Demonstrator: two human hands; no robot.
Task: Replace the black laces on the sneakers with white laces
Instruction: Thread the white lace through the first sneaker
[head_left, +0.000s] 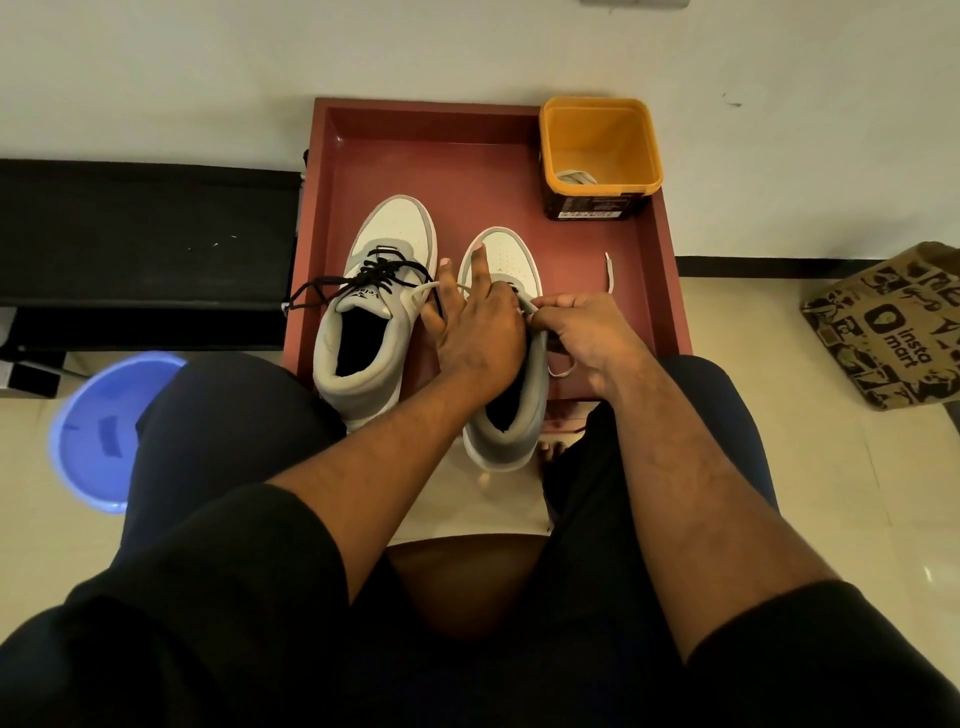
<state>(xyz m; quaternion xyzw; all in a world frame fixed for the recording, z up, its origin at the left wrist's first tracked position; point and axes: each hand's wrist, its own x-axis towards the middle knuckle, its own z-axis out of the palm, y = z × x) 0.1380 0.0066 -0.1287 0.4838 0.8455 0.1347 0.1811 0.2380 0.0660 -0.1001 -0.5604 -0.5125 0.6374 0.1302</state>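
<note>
Sitting on the floor, the person works over a big red tray (363, 156) that holds both sneakers side by side. The left sneaker (363, 332) is soft at the ankle and firm at the toe, and it has its black lace (382, 270) tied up in it. The right sneaker (511, 260) looks light and will slide if it is tugged, so it needs a hand to pin it down. The left hand (475, 332) lies on top of it with its fingers mostly straight, pressing the tongue flat. The right hand (587, 338) has its fingers curled, pinching the white lace (609, 275) just beside the eyelets. The lace is thin, floppy and very light, and its loose end lies on the tray, pointing toward the orange tub (644, 156). It bends anywhere, so the best place to hold it is probably close to the stiff tip, where it can be poked through a hole. A second pale lace (574, 178) seems to rest in the tub.
</note>
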